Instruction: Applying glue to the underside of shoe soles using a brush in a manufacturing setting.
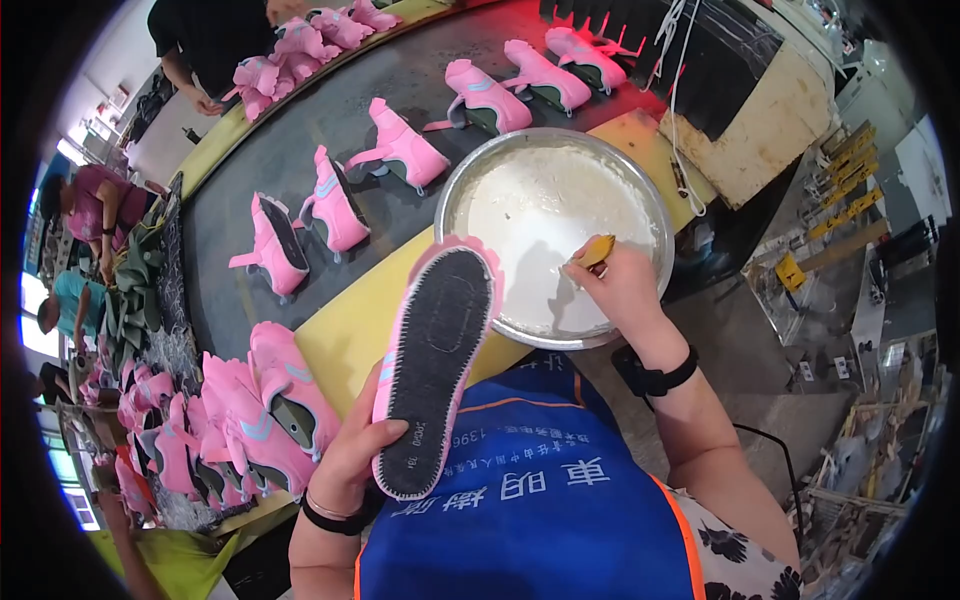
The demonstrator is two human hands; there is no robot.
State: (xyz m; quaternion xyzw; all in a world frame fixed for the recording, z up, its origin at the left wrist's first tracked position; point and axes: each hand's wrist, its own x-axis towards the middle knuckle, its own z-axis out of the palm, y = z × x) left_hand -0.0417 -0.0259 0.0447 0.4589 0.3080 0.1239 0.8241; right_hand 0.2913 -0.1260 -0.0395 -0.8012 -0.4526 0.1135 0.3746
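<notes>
My left hand (352, 450) grips a pink shoe upper (487, 268) by its heel end, with the sole side turned up. Its black bottom board (440, 350) has a row of stitches all around the edge. Over a round metal basin (661, 215) of white liquid (520, 200), my right hand (628, 287) is closed around what looks like a brush (598, 250) with a yellow handle. The brush's working end is hard to make out against the liquid. The shoe's toe overlaps the basin's left rim.
Several pink uppers (405, 150) stand in a curved row on the dark conveyor belt (215, 170). A pile of pink uppers (265, 410) lies at left. Under the basin is a yellow board (360, 300). A red-lit machine (740, 80) stands far right. Other people (105, 205) are beyond the belt.
</notes>
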